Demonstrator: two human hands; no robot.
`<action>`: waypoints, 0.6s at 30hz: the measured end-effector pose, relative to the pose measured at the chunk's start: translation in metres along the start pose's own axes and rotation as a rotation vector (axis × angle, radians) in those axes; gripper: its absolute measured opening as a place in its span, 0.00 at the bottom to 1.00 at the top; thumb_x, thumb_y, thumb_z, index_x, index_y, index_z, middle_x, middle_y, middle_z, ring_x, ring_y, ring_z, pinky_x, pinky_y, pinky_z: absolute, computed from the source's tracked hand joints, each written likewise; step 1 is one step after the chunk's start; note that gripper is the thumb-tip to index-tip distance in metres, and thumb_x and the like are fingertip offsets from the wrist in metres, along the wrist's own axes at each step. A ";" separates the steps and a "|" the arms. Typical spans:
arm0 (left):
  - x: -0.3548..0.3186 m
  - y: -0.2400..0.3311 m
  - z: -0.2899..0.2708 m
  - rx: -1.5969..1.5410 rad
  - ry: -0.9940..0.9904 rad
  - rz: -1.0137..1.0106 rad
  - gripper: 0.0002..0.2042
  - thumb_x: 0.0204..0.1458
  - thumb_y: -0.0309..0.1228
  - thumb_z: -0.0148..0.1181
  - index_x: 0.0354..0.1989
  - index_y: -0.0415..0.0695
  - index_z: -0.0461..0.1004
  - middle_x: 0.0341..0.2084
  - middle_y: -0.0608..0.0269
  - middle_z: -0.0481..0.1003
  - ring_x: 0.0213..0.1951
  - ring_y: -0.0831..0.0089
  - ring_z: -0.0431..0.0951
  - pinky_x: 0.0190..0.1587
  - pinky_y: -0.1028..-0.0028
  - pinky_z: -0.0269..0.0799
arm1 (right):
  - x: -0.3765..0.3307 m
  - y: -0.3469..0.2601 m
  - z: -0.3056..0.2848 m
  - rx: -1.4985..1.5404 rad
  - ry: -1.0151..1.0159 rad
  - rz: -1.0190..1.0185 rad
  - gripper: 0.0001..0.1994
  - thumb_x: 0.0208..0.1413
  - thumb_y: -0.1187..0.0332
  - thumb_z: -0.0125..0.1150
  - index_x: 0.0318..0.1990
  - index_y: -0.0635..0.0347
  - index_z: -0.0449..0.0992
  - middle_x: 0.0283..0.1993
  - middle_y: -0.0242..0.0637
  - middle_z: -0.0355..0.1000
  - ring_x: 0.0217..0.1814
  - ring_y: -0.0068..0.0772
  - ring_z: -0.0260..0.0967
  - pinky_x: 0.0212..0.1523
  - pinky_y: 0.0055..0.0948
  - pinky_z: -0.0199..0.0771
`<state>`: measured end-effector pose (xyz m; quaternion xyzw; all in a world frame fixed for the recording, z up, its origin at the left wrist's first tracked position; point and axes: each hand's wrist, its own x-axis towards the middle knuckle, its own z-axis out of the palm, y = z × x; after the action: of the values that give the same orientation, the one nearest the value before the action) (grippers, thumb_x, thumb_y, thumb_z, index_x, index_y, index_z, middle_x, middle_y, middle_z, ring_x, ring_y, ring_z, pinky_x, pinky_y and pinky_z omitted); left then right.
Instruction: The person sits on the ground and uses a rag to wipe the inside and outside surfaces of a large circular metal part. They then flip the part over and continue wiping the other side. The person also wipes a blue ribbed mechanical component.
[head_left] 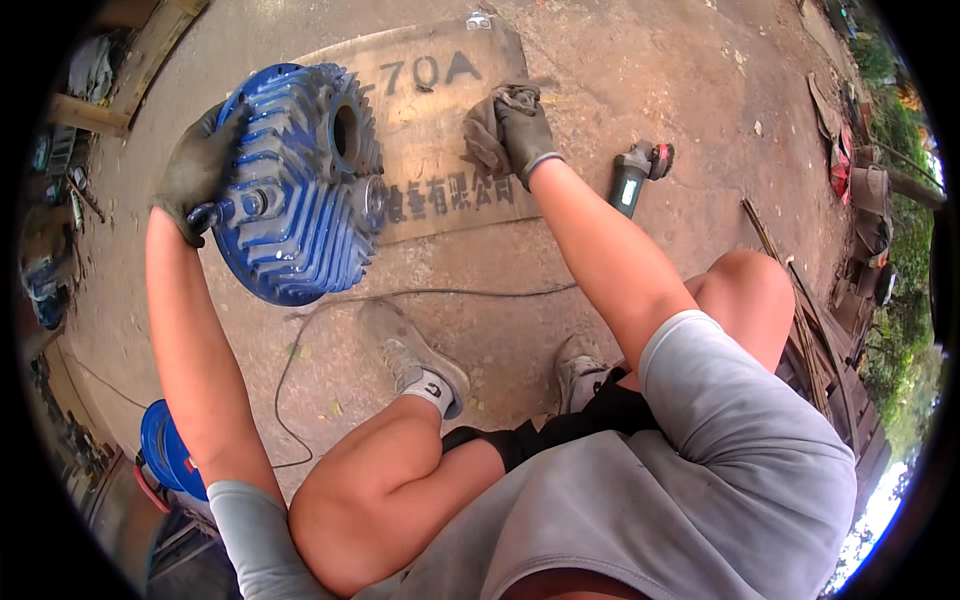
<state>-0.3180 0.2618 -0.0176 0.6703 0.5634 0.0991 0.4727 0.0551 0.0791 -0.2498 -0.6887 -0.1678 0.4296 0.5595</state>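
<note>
— Where's the blue finned casting point(295, 190)?

— Tipped up on its edge on the concrete floor point(620, 60), at the left end of a brown cardboard sheet point(440, 120). Its ribbed face is toward the camera, with a round bore near the top.

— Who has it?

— The left hand point(200, 170), in a dark work glove. The fingers are wrapped over the casting's left rim, pressed against the metal and steadying it.

— And the other hand?

— The right hand point(520, 130), gloved too, is over the cardboard, well apart from the casting. Its fingers are curled together and bunching a loose bit of greyish cloth or glove point(485, 135); I can't tell which.

— What lies around?

— An angle grinder point(638, 172) lies on the floor just right of that hand, and a thin cable point(450, 294) runs across the concrete below the cardboard. The person squats, a grey shoe point(405, 350) planted below the casting. A second blue part point(165, 450) sits at the lower left, planks point(810, 340) to the right.
</note>
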 end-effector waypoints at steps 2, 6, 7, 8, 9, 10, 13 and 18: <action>0.000 0.006 0.002 -0.020 0.007 -0.031 0.26 0.70 0.48 0.61 0.66 0.39 0.77 0.44 0.69 0.80 0.39 0.80 0.74 0.45 0.78 0.73 | -0.008 -0.015 0.008 0.209 -0.217 0.133 0.16 0.74 0.59 0.59 0.58 0.60 0.79 0.51 0.40 0.82 0.52 0.36 0.80 0.53 0.32 0.81; 0.001 -0.001 0.000 -0.025 0.001 0.009 0.27 0.70 0.48 0.62 0.67 0.40 0.77 0.46 0.68 0.80 0.41 0.80 0.76 0.47 0.76 0.75 | -0.048 -0.055 0.071 0.114 -0.455 0.156 0.20 0.74 0.51 0.59 0.55 0.59 0.83 0.49 0.41 0.84 0.50 0.32 0.82 0.53 0.27 0.82; 0.000 -0.006 -0.002 -0.035 0.001 -0.007 0.27 0.70 0.49 0.61 0.67 0.40 0.77 0.46 0.68 0.81 0.41 0.79 0.76 0.48 0.76 0.75 | -0.061 -0.072 0.091 -0.180 -0.515 0.187 0.24 0.72 0.46 0.58 0.54 0.59 0.84 0.50 0.43 0.84 0.50 0.32 0.83 0.54 0.29 0.82; -0.001 -0.007 -0.005 -0.046 -0.003 -0.017 0.27 0.70 0.49 0.61 0.67 0.40 0.77 0.46 0.67 0.81 0.42 0.78 0.77 0.48 0.75 0.76 | -0.075 -0.092 0.110 -0.478 -0.562 0.210 0.27 0.71 0.41 0.57 0.53 0.59 0.85 0.51 0.45 0.85 0.50 0.33 0.83 0.56 0.32 0.82; 0.001 -0.001 0.001 -0.035 -0.013 0.009 0.27 0.71 0.48 0.61 0.68 0.39 0.76 0.47 0.66 0.81 0.43 0.78 0.77 0.49 0.74 0.76 | -0.074 -0.084 0.120 -0.605 -0.601 0.189 0.30 0.69 0.38 0.56 0.54 0.57 0.85 0.53 0.45 0.85 0.52 0.37 0.83 0.58 0.35 0.82; 0.000 0.004 0.005 -0.021 -0.011 0.031 0.27 0.71 0.48 0.61 0.68 0.39 0.76 0.48 0.65 0.81 0.44 0.77 0.78 0.50 0.74 0.76 | -0.071 -0.076 0.134 -0.732 -0.650 0.163 0.33 0.67 0.34 0.54 0.56 0.56 0.86 0.55 0.45 0.85 0.54 0.40 0.83 0.59 0.39 0.81; 0.003 0.001 0.002 -0.030 -0.026 0.050 0.27 0.71 0.47 0.60 0.68 0.38 0.75 0.50 0.63 0.82 0.47 0.75 0.79 0.53 0.73 0.77 | -0.062 -0.078 0.155 -0.677 -0.694 0.091 0.26 0.69 0.41 0.57 0.57 0.50 0.88 0.58 0.46 0.84 0.59 0.43 0.82 0.63 0.41 0.77; -0.008 0.005 -0.008 -0.073 -0.075 0.033 0.26 0.72 0.45 0.60 0.69 0.37 0.75 0.53 0.61 0.82 0.50 0.74 0.80 0.57 0.72 0.77 | -0.055 -0.126 0.161 -1.191 -0.723 -0.153 0.33 0.68 0.40 0.54 0.66 0.58 0.78 0.60 0.55 0.81 0.62 0.52 0.80 0.62 0.41 0.78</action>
<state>-0.3232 0.2594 -0.0064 0.6650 0.5300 0.1024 0.5161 -0.0706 0.1814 -0.1131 -0.6782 -0.5982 0.4261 0.0249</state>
